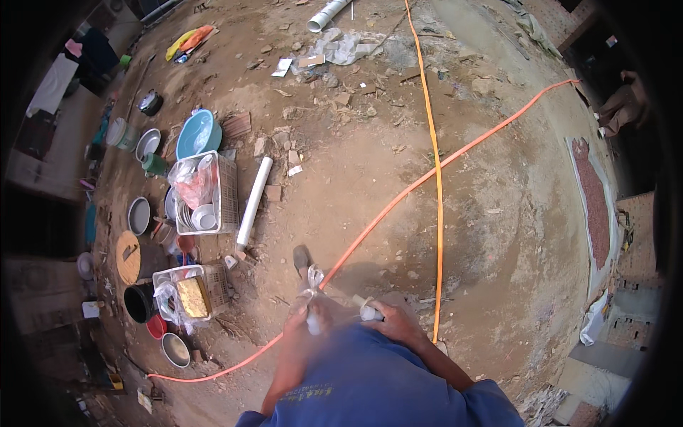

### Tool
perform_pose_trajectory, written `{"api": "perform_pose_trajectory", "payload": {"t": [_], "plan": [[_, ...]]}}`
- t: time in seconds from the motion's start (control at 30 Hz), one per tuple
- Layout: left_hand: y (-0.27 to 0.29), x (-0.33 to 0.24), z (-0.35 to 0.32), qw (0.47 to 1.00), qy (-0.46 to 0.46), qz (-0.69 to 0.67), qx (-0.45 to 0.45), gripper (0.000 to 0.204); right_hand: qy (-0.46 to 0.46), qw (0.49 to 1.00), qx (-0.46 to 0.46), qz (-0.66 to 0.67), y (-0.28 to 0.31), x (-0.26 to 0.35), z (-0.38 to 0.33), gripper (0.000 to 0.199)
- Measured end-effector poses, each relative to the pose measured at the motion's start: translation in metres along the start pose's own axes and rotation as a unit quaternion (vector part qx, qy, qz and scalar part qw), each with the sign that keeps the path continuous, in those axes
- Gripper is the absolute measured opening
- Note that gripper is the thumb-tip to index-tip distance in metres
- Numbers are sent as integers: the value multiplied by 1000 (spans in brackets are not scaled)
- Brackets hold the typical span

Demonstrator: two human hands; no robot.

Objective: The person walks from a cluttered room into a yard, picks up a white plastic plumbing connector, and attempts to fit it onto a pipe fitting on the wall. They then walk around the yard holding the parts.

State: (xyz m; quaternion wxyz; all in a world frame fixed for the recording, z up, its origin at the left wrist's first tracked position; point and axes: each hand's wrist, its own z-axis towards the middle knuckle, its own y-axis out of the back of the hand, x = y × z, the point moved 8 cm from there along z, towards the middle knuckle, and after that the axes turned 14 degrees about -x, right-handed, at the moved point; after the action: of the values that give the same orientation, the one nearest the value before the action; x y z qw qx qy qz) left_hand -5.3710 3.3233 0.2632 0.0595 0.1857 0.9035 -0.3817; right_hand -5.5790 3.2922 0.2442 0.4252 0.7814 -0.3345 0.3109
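Observation:
Close in front of my blue shirt, my left hand (302, 318) is closed around a crumpled, see-through plastic piece (311, 283) that looks like a bag gathered at the top. Motion smears part of it. To its right, the fingers of my right hand (397, 324) grip a small whitish thing (368, 311) with a pale end; its kind is unclear. My two hands are a short way apart. Beyond the left hand, one dark shoe (303, 257) shows on the dirt.
An orange hose (370, 226) crosses a yellow-orange flat hose (432, 135) on the ground. At left stand a white crate of dishes (229, 192), a smaller crate (217, 288), a blue basin (186, 146) and several pots. A white pipe (255, 203) lies beside them. Another person (626, 103) is far right.

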Motion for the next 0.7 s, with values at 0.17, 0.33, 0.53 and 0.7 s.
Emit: {"api": "perform_pose_trajectory", "payload": {"t": [0.17, 0.33, 0.53, 0.7], "plan": [[-30, -105, 70, 989, -8, 39, 142, 30, 23, 999, -22, -21, -86, 28, 96, 54], [-36, -167, 87, 991, 15, 15, 129, 35, 0, 994, 63, -90, -110, 90, 137, 56], [-75, -223, 122, 989, 24, 13, 145, 37, 80, 996, -18, -17, -108, 136, 189, 56], [-111, -240, 153, 985, 17, 53, 161, 37, 89, 996, -11, -9, -102, 151, 240, 56]]}}
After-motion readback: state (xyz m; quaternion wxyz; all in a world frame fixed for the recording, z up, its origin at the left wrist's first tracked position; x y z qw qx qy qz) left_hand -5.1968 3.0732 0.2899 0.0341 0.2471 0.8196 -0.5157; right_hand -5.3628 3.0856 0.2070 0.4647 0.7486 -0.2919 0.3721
